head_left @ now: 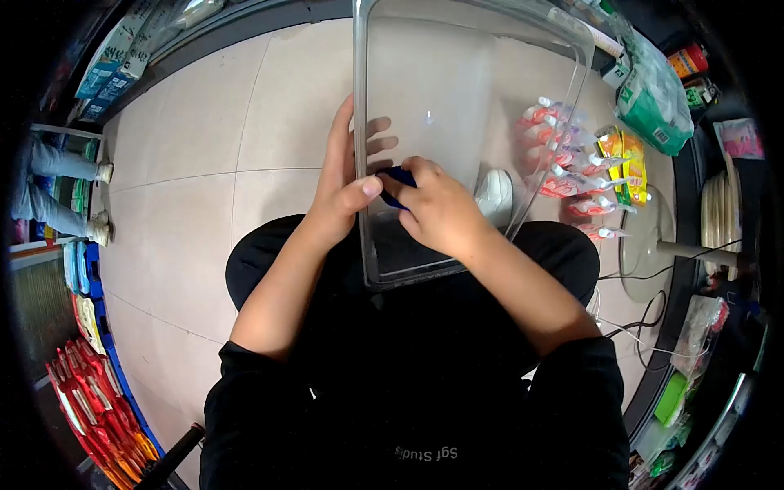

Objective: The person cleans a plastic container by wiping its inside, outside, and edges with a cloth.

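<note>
A clear plastic bin (pixel 362 73) is tilted up over my lap, its lower end against my dark trousers. My left hand (pixel 336 192) grips the bin's left side wall, fingers behind it and thumb over the rim. Inside the bin, my right hand (pixel 441 200) bunches a dark blue cloth (pixel 396 189) against that same left wall, close to my left thumb. Part of the cloth is hidden under the right fingers.
Several pouches with red contents (pixel 543 155) stand on the tiled floor at right, beside yellow packets (pixel 625 159). Near a round stand base (pixel 647 245) lie cables (pixel 653 314). Red packages (pixel 86 392) fill the lower left. Another person's legs (pixel 65 163) show at far left.
</note>
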Demonstrator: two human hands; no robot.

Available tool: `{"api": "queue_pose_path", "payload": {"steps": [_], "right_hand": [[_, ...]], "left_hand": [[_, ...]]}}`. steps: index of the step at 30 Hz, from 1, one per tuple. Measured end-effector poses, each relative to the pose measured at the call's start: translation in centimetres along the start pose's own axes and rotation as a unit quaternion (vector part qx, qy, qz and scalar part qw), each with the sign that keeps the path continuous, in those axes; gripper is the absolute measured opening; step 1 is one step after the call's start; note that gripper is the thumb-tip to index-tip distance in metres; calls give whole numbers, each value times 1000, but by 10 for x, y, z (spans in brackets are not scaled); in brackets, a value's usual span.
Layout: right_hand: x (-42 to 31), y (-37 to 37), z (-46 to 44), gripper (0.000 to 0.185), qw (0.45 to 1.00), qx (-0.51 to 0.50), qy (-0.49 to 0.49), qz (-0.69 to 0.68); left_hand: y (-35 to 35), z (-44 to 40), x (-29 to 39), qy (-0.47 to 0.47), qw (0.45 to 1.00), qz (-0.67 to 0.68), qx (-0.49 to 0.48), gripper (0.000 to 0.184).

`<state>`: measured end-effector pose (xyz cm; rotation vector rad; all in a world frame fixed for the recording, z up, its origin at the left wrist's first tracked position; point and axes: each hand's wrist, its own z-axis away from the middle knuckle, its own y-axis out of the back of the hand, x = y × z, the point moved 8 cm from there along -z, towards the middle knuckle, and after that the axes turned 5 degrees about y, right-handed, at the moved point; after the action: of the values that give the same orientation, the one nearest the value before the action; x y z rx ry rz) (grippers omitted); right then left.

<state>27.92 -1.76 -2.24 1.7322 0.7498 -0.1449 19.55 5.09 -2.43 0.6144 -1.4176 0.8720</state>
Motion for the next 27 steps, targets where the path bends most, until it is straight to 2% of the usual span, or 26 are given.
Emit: {"api": "queue_pose_path", "payload": {"steps": [2,4,6,10,12,14,17,18,20,21,23,24,27], "right_hand": [[6,10,0,42,1000,1,3,-17],[16,57,-6,41,987,163,-15,2],[28,102,-18,39,957,277,-29,83],[41,126,-52,41,935,333,-32,117],[30,122,-63,36,927,338,-14,160],[31,98,-68,42,920,342,5,192],[12,59,-65,46,965,250,28,70],[8,51,-56,46,966,249,26,68],[8,23,-42,45,988,137,14,64],[5,20,-32,45,988,137,15,64],[2,-7,-10,45,997,1,-2,74],[-6,-21,5,46,997,-61,20,49],[-2,-21,9,47,995,-71,49,44]], "left_hand": [[-2,-2,4,-12,1000,9,4,118],[-3,-4,6,-17,1000,6,-7,119],[-3,-5,7,-23,1000,6,-12,120],[-5,-7,8,-23,999,2,-29,122],[-6,-7,10,-33,999,-2,-37,123],[-4,-4,8,-42,998,-7,-34,124],[-3,-2,11,-52,998,-10,-34,124],[-2,0,9,-49,998,-10,-33,124],[4,-1,4,-40,999,-9,-21,122],[5,-2,2,-35,999,-18,-25,120],[3,-5,3,-38,999,-2,-33,119],[-1,-6,4,-40,998,13,-48,118],[-4,-5,5,-36,998,2,-43,118]]}}
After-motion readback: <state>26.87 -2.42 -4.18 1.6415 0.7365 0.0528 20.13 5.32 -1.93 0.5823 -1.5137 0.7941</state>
